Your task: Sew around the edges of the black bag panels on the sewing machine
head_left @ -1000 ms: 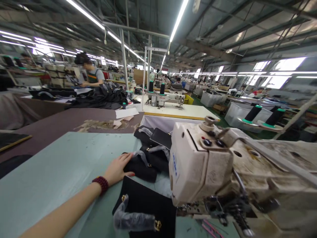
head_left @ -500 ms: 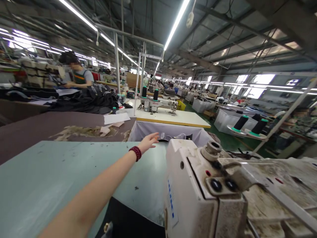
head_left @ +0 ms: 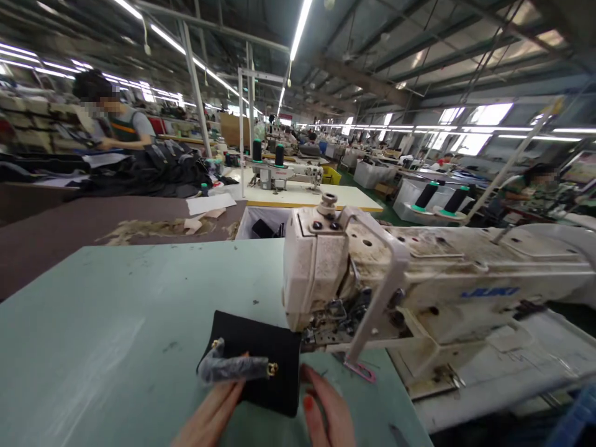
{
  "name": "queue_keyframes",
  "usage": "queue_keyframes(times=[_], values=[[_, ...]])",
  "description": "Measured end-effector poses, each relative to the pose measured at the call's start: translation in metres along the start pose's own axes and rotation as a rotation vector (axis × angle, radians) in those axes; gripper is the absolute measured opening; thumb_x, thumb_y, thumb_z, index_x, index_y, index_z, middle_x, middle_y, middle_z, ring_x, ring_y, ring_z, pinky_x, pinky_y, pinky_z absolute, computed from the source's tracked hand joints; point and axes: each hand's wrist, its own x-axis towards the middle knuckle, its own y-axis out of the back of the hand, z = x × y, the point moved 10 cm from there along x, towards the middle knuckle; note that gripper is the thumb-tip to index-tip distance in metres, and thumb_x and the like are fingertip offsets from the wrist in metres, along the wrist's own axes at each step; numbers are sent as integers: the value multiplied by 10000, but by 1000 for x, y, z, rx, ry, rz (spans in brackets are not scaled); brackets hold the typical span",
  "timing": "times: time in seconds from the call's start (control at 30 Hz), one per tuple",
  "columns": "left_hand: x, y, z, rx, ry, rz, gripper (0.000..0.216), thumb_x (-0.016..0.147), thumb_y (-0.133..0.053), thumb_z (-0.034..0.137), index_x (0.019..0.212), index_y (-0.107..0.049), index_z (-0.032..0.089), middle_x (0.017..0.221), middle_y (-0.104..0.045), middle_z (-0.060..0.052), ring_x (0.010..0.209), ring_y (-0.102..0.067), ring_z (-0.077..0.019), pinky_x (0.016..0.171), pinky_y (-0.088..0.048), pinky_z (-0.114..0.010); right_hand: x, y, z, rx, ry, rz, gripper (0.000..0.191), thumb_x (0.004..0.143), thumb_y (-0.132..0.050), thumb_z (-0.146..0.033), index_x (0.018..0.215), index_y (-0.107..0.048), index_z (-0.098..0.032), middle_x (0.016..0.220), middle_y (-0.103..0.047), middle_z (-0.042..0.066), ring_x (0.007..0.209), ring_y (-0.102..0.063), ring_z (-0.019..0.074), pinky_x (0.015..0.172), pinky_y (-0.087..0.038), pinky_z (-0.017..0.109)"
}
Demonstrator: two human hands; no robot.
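Observation:
A flat black bag panel [head_left: 261, 335] lies on the pale green table, its right edge beside the sewing machine's needle area. Across it runs a handle [head_left: 233, 369] wrapped in clear plastic, with gold-coloured fittings at its ends. My left hand [head_left: 215, 410] rests on the panel at its near side, fingers stretched out by the handle, their tips partly hidden. By the panel's right edge is my right hand [head_left: 328, 406], its thumb and fingers apart; whether the fingertips touch the edge I cannot tell. The sewing machine [head_left: 321, 261] stands just beyond the right hand.
Behind the green table [head_left: 116, 298] stands a white-lined bin [head_left: 246, 225] with dark pieces inside. A brown surface [head_left: 56, 223] with scraps adjoins at left. Another sewing machine [head_left: 288, 177] stands farther back. A co-worker [head_left: 123, 127] is at far left beside a heap of black material [head_left: 149, 177].
My left hand has come back from the bin at the table's far edge to the black panel. My right hand has come into view. The view has tilted down.

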Motion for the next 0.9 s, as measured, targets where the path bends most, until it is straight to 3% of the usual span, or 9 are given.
queue_keyframes(times=[0.07, 0.1, 0.17, 0.23, 0.37, 0.5, 0.9], values=[[34, -14, 3, 126, -59, -79, 828, 903, -446, 562, 1542, -94, 170, 1556, -245, -215, 1405, -296, -408, 1046, -401, -619, 14, -14, -12, 184, -57, -58, 439, 977, -390, -420, 1269, -598, -165, 1182, -620, 107, 1048, -622, 155, 850, -527, 199], [52, -13, 1, 157, -69, -78, 878, 893, -441, 607, 1542, -52, 162, 1564, -223, -222, 1423, -241, -415, 1077, -334, -644, 19, -20, -17, 254, -102, -87, 458, 971, -395, -450, 1234, -619, -149, 1138, -635, 111, 988, -635, 149, 787, -526, 179], [80, -5, 3, 151, -150, -84, 897, 876, -415, 665, 1541, -47, 187, 1564, -243, -201, 1430, -221, -411, 1119, -240, -652, 24, -26, -22, 344, -200, -105, 490, 960, -399, -497, 1119, -666, -118, 1014, -657, 111, 864, -633, 138, 692, -498, 159], [94, 9, 7, 160, -186, -93, 831, 881, -437, 646, 1536, -115, 247, 1528, -323, -159, 1400, -303, -374, 1140, -239, -614, 24, -25, -23, 398, -260, -93, 504, 947, -417, -524, 1006, -684, -101, 889, -650, 93, 786, -599, 127, 664, -462, 155], [96, 41, 21, 290, -105, -106, 630, 882, -563, 511, 1458, -352, 370, 1376, -483, -83, 1252, -465, -324, 1031, -439, -498, 24, -21, -19, 475, -290, -90, 504, 939, -428, -542, 883, -654, -95, 773, -585, 54, 726, -506, 99, 655, -404, 154], [95, 62, 44, 384, -72, -49, 586, 865, -589, 518, 1413, -422, 398, 1281, -532, -83, 1134, -520, -317, 920, -492, -496, 24, -15, -12, 443, -340, -70, 544, 926, -416, -580, 743, -572, -91, 679, -485, 25, 641, -374, 69, 585, -315, 162], [95, 57, 35, 379, -7, -87, 551, 862, -567, 555, 1380, -468, 397, 1307, -541, -69, 1179, -499, -315, 962, -462, -489, 21, -19, -4, 439, -385, -104, 576, 895, -388, -641, 653, -431, -120, 620, -338, 1, 603, -265, 62, 543, -221, 189]])
